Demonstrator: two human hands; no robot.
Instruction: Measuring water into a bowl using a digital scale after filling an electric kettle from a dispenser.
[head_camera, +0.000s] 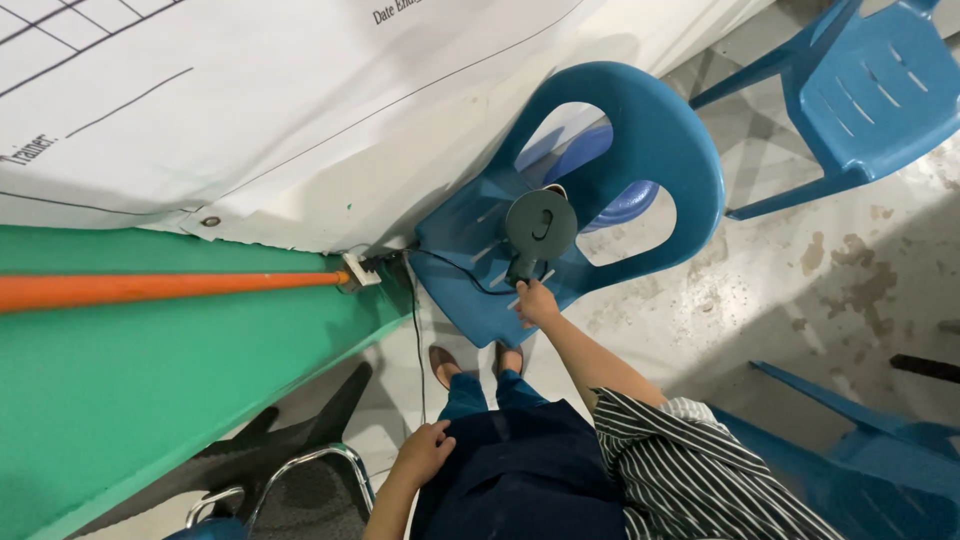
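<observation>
1 right hand (537, 303), grip pinching the upright grey fan's (540, 226) base on the blue chair (690, 160); left hand (425, 452) spread on thigh

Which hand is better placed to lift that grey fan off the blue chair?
Probably the right hand: it already touches the base of the grey fan on the blue chair. The left hand rests on the lap.

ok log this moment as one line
right hand: touching base of small grey fan on blue chair | left hand: resting on thigh, holds nothing | black cord: runs to table edge
</observation>
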